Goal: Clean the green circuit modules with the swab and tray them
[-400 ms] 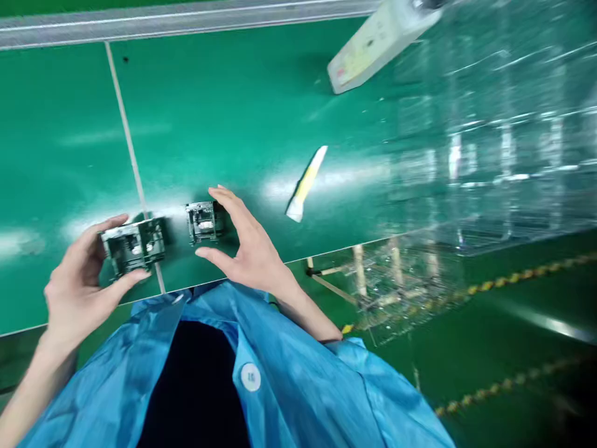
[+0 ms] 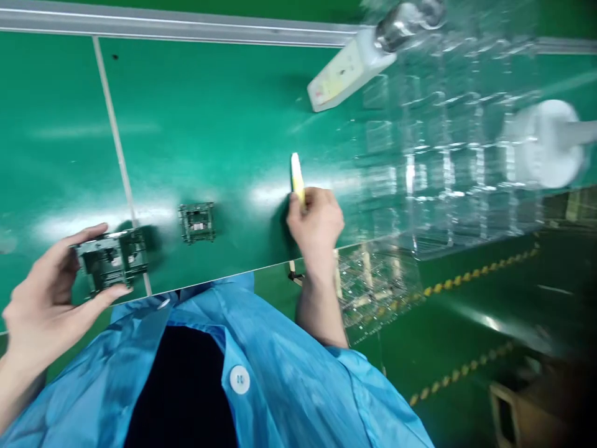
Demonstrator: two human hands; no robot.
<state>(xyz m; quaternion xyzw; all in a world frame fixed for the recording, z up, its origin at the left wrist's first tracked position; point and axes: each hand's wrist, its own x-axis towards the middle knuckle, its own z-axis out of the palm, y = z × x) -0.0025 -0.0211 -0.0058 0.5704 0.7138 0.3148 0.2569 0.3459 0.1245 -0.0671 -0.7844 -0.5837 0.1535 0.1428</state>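
Note:
My left hand (image 2: 44, 305) is closed around a dark frame-like part (image 2: 100, 264) with open compartments, thumb along its near side and fingers on its far side. It is at the table's near edge. A smaller dark part of similar make (image 2: 196, 222) sits by itself on the green table (image 2: 224, 124), to the right of the held one. My right hand (image 2: 319, 227) is closed on a slim white-and-yellow tool (image 2: 297, 173). Its narrow white end points away from me, and the lower end is hidden by the fingers. I cannot tell what kind of tool it is.
A white bottle with a yellow label (image 2: 338, 73) and a metallic top is at the back. Clear plastic trays (image 2: 429, 162) cover the right side, with a blurred white round object (image 2: 545, 146) there. A metal rail (image 2: 186, 31) runs along the far edge.
My right hand has left the smaller part, moved right and closed on the white-and-yellow tool, which is now more upright in view. The left hand still grips its part. The view has shifted rightward.

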